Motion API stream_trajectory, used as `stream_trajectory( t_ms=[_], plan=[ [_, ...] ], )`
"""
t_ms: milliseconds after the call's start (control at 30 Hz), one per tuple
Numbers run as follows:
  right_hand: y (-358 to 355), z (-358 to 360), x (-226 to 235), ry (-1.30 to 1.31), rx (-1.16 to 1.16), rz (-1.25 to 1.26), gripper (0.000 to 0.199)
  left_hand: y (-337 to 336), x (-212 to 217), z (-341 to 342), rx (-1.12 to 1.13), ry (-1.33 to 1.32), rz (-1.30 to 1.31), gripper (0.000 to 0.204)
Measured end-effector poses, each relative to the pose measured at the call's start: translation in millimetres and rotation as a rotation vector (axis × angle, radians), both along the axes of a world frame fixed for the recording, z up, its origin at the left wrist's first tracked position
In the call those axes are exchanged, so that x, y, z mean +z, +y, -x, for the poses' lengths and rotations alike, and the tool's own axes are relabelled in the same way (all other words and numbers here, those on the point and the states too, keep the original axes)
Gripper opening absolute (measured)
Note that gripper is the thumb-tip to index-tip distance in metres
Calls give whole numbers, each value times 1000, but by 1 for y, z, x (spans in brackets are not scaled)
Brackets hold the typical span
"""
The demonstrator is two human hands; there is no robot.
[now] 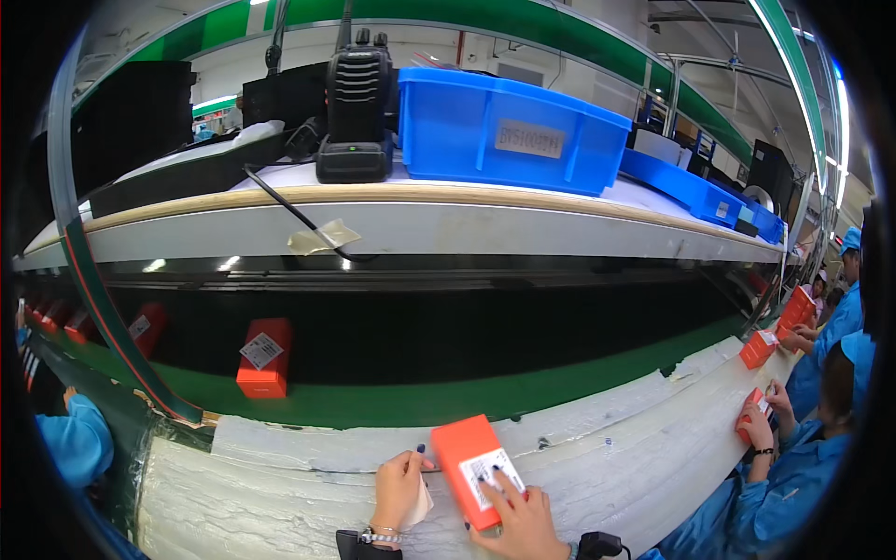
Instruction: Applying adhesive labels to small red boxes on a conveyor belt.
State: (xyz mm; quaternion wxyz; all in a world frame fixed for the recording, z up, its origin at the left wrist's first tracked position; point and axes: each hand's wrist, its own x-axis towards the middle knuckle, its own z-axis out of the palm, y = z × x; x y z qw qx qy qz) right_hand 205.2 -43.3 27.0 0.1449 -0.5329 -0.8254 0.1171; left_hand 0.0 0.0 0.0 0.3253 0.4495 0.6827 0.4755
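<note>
the orange box (478, 469) lies flat on the white padded bench top (597, 448), right at the near edge, with a white rectangular label stuck on its nearer half. the right hand (521, 523) is spread open with fingers pressed down on that label, while the left hand (399, 487) sits just left of the box, fingers curled against its side and a slip of white paper tucked under the palm. beyond the box, on the green conveyor belt (420, 401), stands a second orange box (265, 357) with a small white tag. further right of the box, other workers in blue handle more orange boxes (758, 348). up above it all, a blue bin (509, 131) with a pale label sits beside a black walkie-talkie (356, 103).
</note>
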Motion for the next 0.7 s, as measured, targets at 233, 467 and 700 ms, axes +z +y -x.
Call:
stream_trajectory(
  t_ms=[233,467,700],
  plan=[
    [11,-26,-9,365,358,-141,68,-12,1,-4,-342,-287,56,21],
    [51,-25,1,267,561,-108,44,-10,-14,5,-482,-328,-42,19],
    [70,21,27,654,532,97,48,-14,14,-6,-419,-582,-211,20]
  ],
)
